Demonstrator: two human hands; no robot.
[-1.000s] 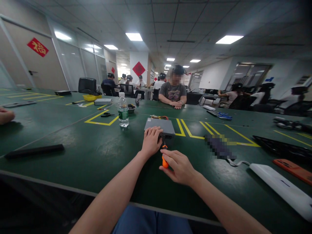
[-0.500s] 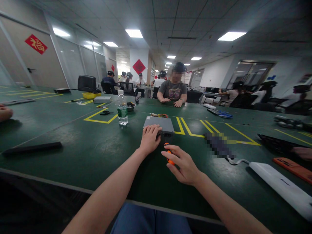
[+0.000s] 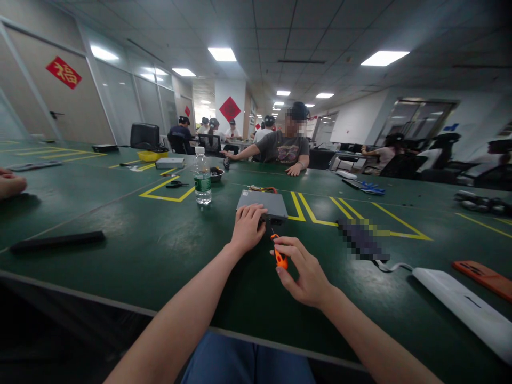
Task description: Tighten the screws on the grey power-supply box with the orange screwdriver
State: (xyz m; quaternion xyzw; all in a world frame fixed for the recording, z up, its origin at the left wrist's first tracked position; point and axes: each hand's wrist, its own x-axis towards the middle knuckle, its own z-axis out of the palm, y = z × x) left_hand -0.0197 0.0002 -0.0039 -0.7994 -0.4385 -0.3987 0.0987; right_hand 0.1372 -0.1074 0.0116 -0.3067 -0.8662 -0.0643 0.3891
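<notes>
A grey metal computer power supply [image 3: 274,200] lies on the green table in front of me, its cables bunched at the far side. My left hand [image 3: 248,226] grips its near left corner, fingers over the top and thumb at the front face. In my right hand [image 3: 304,274] is a screwdriver [image 3: 281,260] with an orange and black handle, held between thumb and fingers. Its thin shaft points at the front face of the power supply, beside the socket. Whether the tip sits in a screw I cannot tell.
Left of the power supply stands a water bottle [image 3: 202,178], with a metal bowl [image 3: 216,174] behind it. A black bar [image 3: 58,241] lies at the left. To the right are a white power strip [image 3: 460,306] and an orange phone [image 3: 484,278]. A person [image 3: 282,146] sits opposite.
My right fingers have shifted on the screwdriver handle, showing more of it. The person opposite has stretched an arm towards a dark item at the left. A dark panel and a hand at the right have left view.
</notes>
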